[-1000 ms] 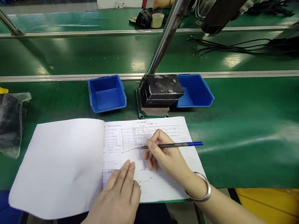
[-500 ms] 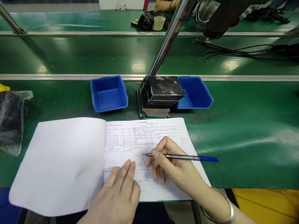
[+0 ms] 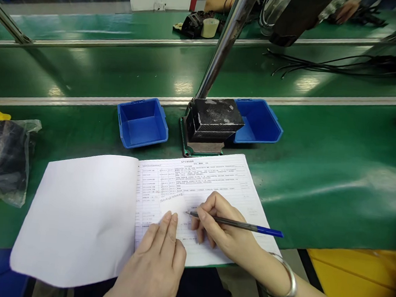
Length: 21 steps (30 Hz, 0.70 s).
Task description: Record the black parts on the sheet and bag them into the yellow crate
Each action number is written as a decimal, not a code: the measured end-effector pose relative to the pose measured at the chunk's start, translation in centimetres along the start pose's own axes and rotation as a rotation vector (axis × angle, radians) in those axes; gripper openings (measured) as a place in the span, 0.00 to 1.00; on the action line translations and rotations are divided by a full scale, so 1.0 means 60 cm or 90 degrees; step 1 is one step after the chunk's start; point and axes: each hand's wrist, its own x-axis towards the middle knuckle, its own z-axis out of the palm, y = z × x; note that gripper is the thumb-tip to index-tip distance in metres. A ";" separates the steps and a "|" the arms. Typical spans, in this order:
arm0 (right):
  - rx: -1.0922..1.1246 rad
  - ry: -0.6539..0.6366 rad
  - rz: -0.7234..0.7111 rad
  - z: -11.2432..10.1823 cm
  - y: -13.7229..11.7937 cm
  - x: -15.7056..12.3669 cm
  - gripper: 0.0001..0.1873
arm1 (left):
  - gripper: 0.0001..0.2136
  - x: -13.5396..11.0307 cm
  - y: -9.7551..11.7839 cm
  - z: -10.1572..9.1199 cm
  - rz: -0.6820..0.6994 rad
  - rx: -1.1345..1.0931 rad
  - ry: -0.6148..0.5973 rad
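Observation:
An open notebook (image 3: 84, 212) lies on the green bench, its left page blank and its right page a printed form. My left hand (image 3: 155, 265) rests flat on the lower part of the form, fingers together and stretched out. My right hand (image 3: 224, 227) is closed on a pen (image 3: 243, 225) with a blue end, its tip touching the form just right of my left fingertips. A silver bangle (image 3: 285, 285) circles my right wrist.
Behind the notebook stand two blue bins (image 3: 142, 123) (image 3: 261, 121) either side of a black block on a metal base (image 3: 212, 122) with a slanted steel post (image 3: 225, 35). A plastic bag of dark parts (image 3: 1, 159) lies at left. Another person's arm (image 3: 218, 0) shows far back.
My right hand and the pen have moved down the form, toward me, and the pen's blue end has dropped lower. My left hand has stayed flat in place.

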 end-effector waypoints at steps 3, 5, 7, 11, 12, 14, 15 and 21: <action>-0.038 -0.003 -0.014 -0.002 0.000 -0.002 0.12 | 0.12 0.001 0.000 -0.001 0.000 -0.005 0.007; -0.053 -0.007 -0.018 -0.003 0.002 -0.004 0.12 | 0.13 0.001 0.000 0.000 0.002 -0.010 0.004; -0.061 -0.011 -0.018 -0.003 0.004 -0.004 0.12 | 0.13 0.000 0.000 0.001 0.003 -0.014 -0.006; -0.073 -0.013 -0.015 -0.004 0.006 -0.004 0.12 | 0.13 -0.004 -0.001 0.003 0.012 -0.024 -0.034; -0.080 -0.015 -0.017 -0.004 0.006 -0.005 0.12 | 0.13 -0.005 -0.001 0.003 0.013 -0.025 -0.034; -0.095 -0.019 -0.019 -0.004 0.007 -0.005 0.12 | 0.13 -0.005 -0.002 0.003 0.015 -0.025 -0.028; -0.102 -0.019 -0.018 -0.004 0.007 -0.005 0.12 | 0.14 -0.005 -0.002 0.002 0.016 -0.025 -0.021; -0.154 0.001 -0.038 -0.005 0.001 -0.008 0.10 | 0.14 -0.002 0.000 0.002 0.008 -0.026 -0.014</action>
